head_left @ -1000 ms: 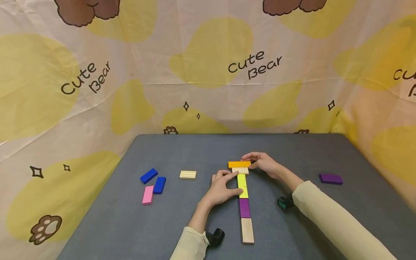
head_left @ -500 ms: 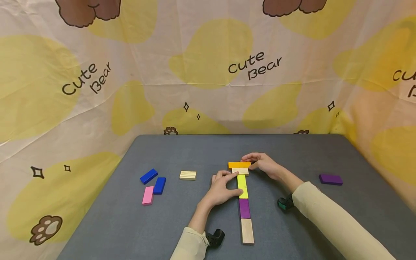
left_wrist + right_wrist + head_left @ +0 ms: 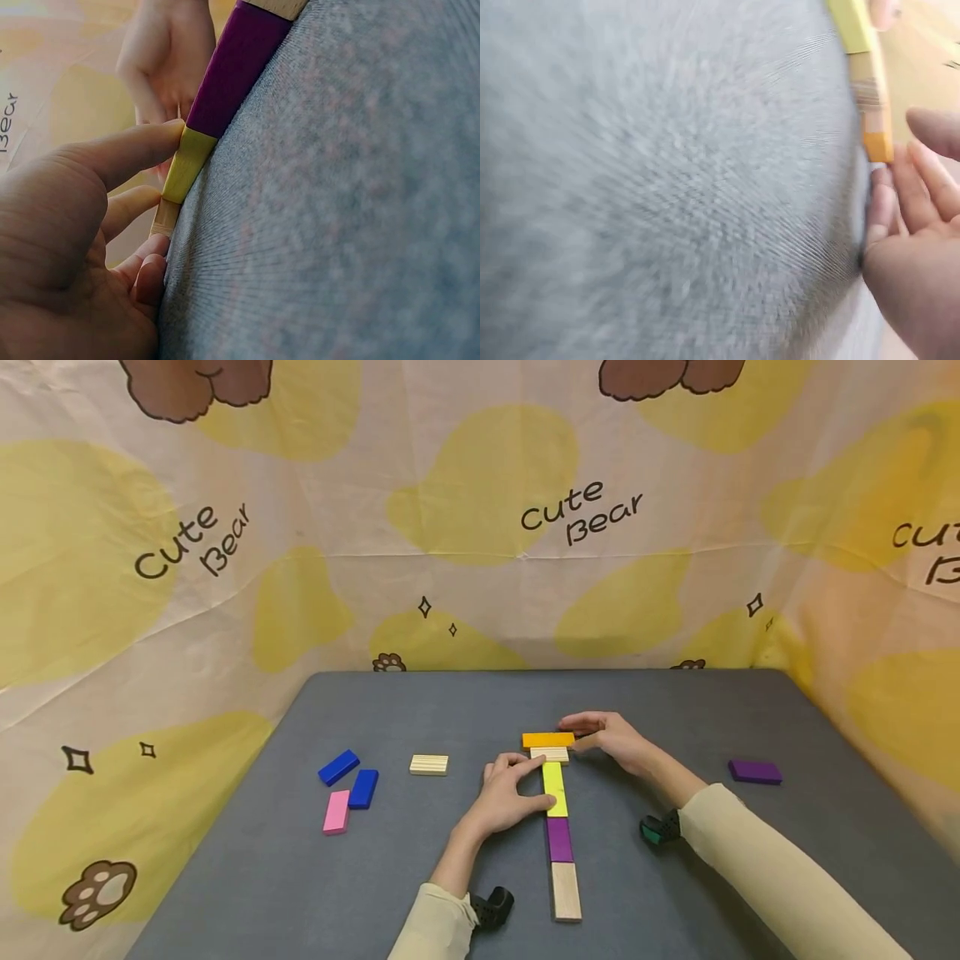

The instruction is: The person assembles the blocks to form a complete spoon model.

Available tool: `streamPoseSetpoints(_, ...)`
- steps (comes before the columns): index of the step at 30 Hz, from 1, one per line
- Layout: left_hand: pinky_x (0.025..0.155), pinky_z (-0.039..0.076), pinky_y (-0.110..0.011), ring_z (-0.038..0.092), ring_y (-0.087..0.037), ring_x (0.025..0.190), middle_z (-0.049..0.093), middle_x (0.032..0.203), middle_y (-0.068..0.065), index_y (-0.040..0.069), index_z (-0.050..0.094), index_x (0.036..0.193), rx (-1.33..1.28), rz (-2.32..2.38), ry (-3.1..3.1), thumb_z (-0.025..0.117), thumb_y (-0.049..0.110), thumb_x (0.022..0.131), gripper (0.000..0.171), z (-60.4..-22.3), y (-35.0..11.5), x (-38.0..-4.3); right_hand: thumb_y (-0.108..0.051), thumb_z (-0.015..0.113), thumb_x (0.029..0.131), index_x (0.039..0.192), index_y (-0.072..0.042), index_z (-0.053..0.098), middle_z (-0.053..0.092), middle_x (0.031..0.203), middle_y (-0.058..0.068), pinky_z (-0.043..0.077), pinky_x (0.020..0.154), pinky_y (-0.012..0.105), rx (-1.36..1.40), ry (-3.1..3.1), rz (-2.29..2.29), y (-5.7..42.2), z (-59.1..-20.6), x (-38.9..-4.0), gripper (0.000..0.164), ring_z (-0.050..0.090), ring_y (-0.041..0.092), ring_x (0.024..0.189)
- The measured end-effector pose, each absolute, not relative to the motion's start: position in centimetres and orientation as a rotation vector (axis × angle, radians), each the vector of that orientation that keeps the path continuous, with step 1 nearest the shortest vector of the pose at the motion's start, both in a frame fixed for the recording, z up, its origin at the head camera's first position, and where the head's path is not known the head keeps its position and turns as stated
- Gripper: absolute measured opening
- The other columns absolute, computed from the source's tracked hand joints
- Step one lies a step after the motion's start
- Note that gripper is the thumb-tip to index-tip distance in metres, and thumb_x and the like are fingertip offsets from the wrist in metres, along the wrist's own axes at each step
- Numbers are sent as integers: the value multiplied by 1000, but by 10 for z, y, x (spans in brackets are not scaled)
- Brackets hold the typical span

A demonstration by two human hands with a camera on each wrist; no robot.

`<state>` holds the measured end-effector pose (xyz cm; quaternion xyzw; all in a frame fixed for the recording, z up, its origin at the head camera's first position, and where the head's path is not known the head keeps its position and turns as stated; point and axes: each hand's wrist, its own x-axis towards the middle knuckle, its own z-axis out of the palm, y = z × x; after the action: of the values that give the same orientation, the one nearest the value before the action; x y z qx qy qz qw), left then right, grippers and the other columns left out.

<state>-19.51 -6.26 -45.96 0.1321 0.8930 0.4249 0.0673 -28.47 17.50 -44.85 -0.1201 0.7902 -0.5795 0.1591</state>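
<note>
A row of flat blocks runs away from the person in the head view: a plain wooden block (image 3: 566,892), a purple block (image 3: 559,841), a yellow block (image 3: 554,785) and a ribbed wooden block (image 3: 550,752). Across the far end lies an orange block (image 3: 548,740). My left hand (image 3: 504,797) touches the row from the left, its thumb at the yellow block's near end and its index fingertip by the ribbed block. At the orange block's right end is my right hand (image 3: 611,742), holding nothing; the right wrist view shows its thumb (image 3: 934,129) apart from the block.
Two blue blocks (image 3: 363,789) and a pink block (image 3: 337,812) lie at the left of the grey table (image 3: 420,710). Another ribbed wooden block (image 3: 429,765) sits left of the row. Far right lies a purple block (image 3: 755,772). A patterned cloth (image 3: 480,527) hangs behind.
My right hand has loosened from the orange block and drawn slightly to the right. The left hand keeps its place on the row. The head view has shifted a little.
</note>
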Motion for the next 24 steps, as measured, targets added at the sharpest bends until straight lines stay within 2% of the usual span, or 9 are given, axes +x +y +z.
streamPoseSetpoints(3,94,35,-49,31,-27,118,41,132,-5,23,53,144,406,1291,2681,77,40,83,67,-460,-62,-196,-7,69,90,132,0,60,61,129,15,39,101,51,-317,2357,-1650,190,-441,-273,43,54,32,120)
streamPoseSetpoints(8,93,35,-48,31,-26,118,40,133,-5,23,53,144,426,1299,2681,77,39,84,67,-462,-62,-197,-20,75,89,124,-1,65,65,120,15,49,88,40,-299,2557,-1580,230,-425,-242,41,61,29,106)
streamPoseSetpoints(12,93,36,-48,30,-27,118,40,133,-5,23,53,144,429,1302,2677,77,38,84,67,-462,-64,-196,-29,76,89,120,-3,68,66,117,16,52,77,29,-325,2733,-1491,267,-419,-212,41,61,26,101)
streamPoseSetpoints(15,93,35,-49,30,-27,118,40,134,-6,23,53,145,432,1308,2671,76,38,84,67,-460,-65,-195,-31,77,87,120,-4,69,66,118,16,51,73,24,-270,2860,-1459,294,-417,-191,43,62,17,98)
streamPoseSetpoints(18,93,35,-49,30,-27,118,40,133,-6,23,53,145,438,1311,2668,76,38,84,67,-459,-65,-194,-32,77,87,122,-6,68,68,117,11,49,70,20,-171,2956,-1446,319,-417,-174,44,60,8,94)
streamPoseSetpoints(24,94,35,-48,31,-26,118,40,133,-5,24,52,145,443,1304,2671,76,38,84,66,-459,-64,-194,-36,78,86,125,-9,67,67,114,-8,46,68,16,55,2972,-1480,356,-420,-159,49,56,-5,92)
